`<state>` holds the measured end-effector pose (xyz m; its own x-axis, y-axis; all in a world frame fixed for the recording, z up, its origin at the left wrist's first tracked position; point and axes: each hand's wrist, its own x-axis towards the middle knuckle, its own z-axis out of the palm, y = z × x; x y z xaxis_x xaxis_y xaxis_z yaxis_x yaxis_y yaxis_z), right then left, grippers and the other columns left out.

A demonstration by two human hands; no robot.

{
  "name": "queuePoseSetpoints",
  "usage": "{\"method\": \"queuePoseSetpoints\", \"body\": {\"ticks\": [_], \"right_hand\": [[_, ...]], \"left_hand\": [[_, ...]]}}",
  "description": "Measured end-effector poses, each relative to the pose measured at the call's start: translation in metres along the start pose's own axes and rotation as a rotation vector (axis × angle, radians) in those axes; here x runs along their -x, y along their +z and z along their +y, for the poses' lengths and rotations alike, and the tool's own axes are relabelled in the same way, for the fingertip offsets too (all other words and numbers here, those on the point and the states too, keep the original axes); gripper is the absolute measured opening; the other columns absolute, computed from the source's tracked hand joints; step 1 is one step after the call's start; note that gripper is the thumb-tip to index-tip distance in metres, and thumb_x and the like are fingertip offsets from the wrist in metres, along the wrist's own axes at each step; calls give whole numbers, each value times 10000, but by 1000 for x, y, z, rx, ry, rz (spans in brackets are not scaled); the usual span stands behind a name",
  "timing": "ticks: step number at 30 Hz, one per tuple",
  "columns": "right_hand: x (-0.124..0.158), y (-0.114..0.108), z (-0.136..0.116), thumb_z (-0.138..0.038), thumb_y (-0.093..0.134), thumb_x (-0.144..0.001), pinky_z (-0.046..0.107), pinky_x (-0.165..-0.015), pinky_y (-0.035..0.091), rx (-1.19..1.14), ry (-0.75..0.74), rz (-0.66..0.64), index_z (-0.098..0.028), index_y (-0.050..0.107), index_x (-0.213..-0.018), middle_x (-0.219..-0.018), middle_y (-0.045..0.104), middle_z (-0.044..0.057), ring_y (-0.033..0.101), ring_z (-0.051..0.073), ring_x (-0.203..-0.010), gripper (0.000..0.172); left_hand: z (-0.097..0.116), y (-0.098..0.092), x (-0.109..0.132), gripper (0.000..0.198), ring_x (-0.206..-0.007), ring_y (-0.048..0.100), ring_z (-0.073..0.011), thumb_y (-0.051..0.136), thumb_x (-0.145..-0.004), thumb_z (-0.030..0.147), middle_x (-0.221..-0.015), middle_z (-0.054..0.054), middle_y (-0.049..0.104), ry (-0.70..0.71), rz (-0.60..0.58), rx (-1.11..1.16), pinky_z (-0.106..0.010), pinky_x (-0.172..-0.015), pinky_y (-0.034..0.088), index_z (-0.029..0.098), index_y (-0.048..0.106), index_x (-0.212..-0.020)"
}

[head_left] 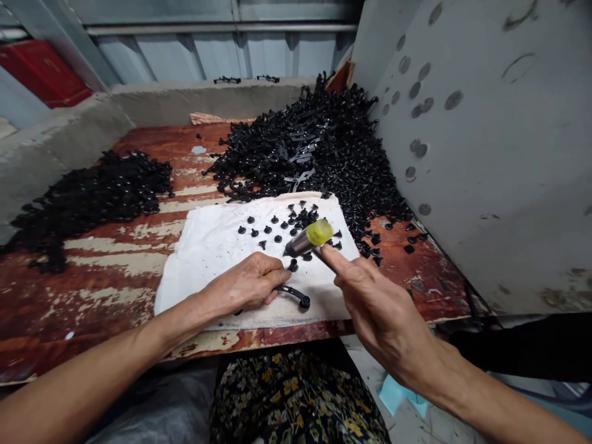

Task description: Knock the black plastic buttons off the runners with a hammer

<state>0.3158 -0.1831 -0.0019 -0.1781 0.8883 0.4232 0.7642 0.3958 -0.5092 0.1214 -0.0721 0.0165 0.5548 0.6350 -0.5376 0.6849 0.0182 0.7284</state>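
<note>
My left hand (pixel 252 280) is closed on a slim black plastic arm (pixel 293 292) with a round knob at its end, low over the white cloth (pixel 198 246). In my right hand (pixel 377 302) is the handle of a small hammer (pixel 309 238), its metal head tipped with a clear yellow face. The hammer head hangs just above the cloth, to the upper right of my left fingers. Beyond and around it, several small black knobs (pixel 277 238) are scattered on the cloth. One black knob (pixel 293 265) is beside my left fingertips.
A large heap of black parts (pixel 319 142) fills the back right of the worn red tabletop (pixel 115 265). Another pile of black pieces (pixel 97 197) lies at left. A grey panel (pixel 481 154) stands upright on the right, and a low concrete ledge (pixel 157 108) runs behind.
</note>
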Motion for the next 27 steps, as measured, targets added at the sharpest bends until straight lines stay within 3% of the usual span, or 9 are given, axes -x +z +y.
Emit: {"method": "queuePoseSetpoints", "body": {"ticks": [3, 8, 12, 17, 21, 24, 27], "right_hand": [[-4, -2, -1, -36, 356, -886, 254, -474, 484, 108, -35, -70, -170, 489, -1416, -797, 606, 52, 512, 140, -526, 562], [-3, -2, -3, -43, 383, -908, 287, -639, 543, 26, -51, 113, -255, 345, -1516, -917, 618, 74, 589, 188, -762, 645], [-1, 2, 1, -25, 383, -857, 256, -526, 511, 142, -27, -91, -237, 407, -1486, -857, 605, 53, 540, 151, -584, 664], [-1, 2, 3, -19, 374, -887, 287, -646, 553, 65, -50, 97, -248, 319, -1523, -922, 618, 69, 596, 176, -713, 679], [2, 3, 4, -20, 362, -869, 270, -514, 519, 162, -28, -69, -208, 440, -1454, -810, 597, 46, 528, 146, -532, 620], [5, 5, 5, -32, 365, -897, 301, -621, 558, 89, -6, 53, -237, 313, -1520, -930, 617, 77, 617, 187, -717, 657], [8, 7, 7, -12, 370, -867, 284, -533, 542, 155, -36, -32, -241, 362, -1501, -881, 625, 66, 591, 173, -602, 674]], "left_hand": [[-1, 1, 0, 427, -327, 252, -49, 509, -850, 439, -382, 62, 362, 20, -13, 20, -200, -351, 174, 195, 430, -509], [-5, 0, -1, 432, -320, 248, -56, 486, -861, 466, -366, 63, 345, 6, -25, 28, -205, -345, 165, 199, 441, -525], [-9, 0, -3, 435, -323, 243, -49, 485, -860, 472, -377, 64, 350, 39, -49, 33, -194, -345, 165, 193, 444, -529], [-11, 1, -5, 428, -303, 261, -61, 459, -874, 458, -348, 61, 345, 11, -50, 37, -199, -335, 175, 200, 457, -533], [-7, 2, -3, 431, -305, 254, -59, 474, -868, 452, -350, 59, 348, 3, -51, 23, -197, -337, 171, 199, 455, -520], [-5, 1, -3, 418, -309, 257, -62, 475, -865, 444, -358, 61, 350, -2, -56, 0, -199, -342, 174, 200, 458, -527], [-6, 0, -5, 407, -310, 255, -69, 458, -869, 426, -354, 67, 331, 27, -34, -5, -207, -338, 168, 204, 456, -528]]}}
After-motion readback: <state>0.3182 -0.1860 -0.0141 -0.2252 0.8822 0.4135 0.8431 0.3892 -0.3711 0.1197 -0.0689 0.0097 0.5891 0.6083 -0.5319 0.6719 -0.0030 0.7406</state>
